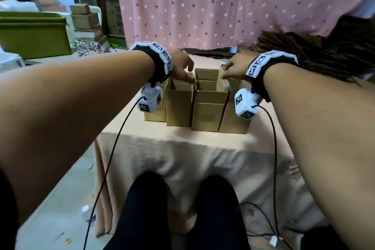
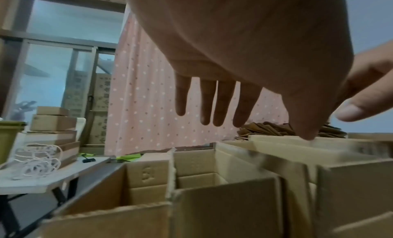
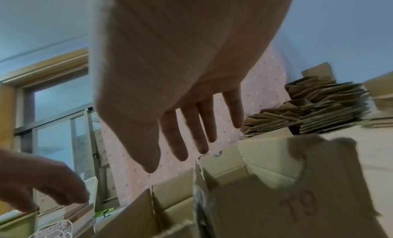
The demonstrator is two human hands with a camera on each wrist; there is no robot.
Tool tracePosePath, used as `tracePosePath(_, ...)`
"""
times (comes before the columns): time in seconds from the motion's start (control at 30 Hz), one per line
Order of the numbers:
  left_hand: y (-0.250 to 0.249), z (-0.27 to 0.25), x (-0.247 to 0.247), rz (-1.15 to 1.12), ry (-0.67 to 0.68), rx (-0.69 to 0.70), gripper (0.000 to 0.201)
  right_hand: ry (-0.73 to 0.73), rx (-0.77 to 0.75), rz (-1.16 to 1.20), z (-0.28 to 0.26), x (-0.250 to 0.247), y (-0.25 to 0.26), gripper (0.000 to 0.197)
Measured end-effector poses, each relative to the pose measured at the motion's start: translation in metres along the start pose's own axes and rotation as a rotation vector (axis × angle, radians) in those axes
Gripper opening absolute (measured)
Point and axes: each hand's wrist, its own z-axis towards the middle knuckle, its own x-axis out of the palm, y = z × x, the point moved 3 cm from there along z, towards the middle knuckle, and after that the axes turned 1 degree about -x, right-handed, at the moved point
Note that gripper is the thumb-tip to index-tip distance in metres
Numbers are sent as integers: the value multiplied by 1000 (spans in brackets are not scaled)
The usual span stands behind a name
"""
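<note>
The open cardboard box stands third from the left in a row of four, at 12 o'clock from the person's knees, on the peach tablecloth. Its neighbour boxes press against it at 9 and 3 o'clock. The left hand hangs over its rim at 10 o'clock and the right hand at 2 o'clock. Both are released, with straight, slightly spread fingers holding nothing. The left thumb tip is down at a flap edge, though whether it touches cannot be told. A pile of flattened cardboard lies at 2 o'clock of the row, before a pink dotted curtain, and a green crate sits at 10 o'clock.
</note>
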Motion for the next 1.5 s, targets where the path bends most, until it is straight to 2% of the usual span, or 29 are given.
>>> tracePosePath(0.07, -14, 7, 2, 42, 19, 48, 64, 20, 4, 35, -5, 8, -6, 34)
tracePosePath(0.23, -57, 22, 24, 31, 74, 139, 64, 66, 59, 101, -20, 39, -18, 40)
tracePosePath(0.33, -75, 31, 47, 55, 119, 120, 56, 89, 110, 157, -30, 58, -21, 49)
tracePosePath(0.43, -83, 36, 67, 81, 118, 70, 46, 10, 137, 63, -33, 69, -24, 55)
tracePosePath(0.5, -85, 38, 70, 61, 117, 44, 38, -36, 124, 4, -35, 70, -22, 57)
tracePosePath(0.67, -85, 43, 73, 44, 142, -15, 39, -37, 140, -18, -30, 72, -19, 72)
tracePosePath(0.73, -83, 42, 76, 58, 107, -26, 40, -60, 126, -38, -29, 72, -18, 75)
tracePosePath(0.9, -85, 44, 77, 74, 54, -24, 33, -100, 110, -84, -30, 71, -19, 75)
tracePosePath(1.1, -82, 49, 85, 93, 42, -45, 45, -114, 102, -112, -27, 76, -19, 74)
tracePosePath(1.5, -83, 45, 82, 58, 21, -63, 48, -60, 133, -67, -26, 77, -23, 80)
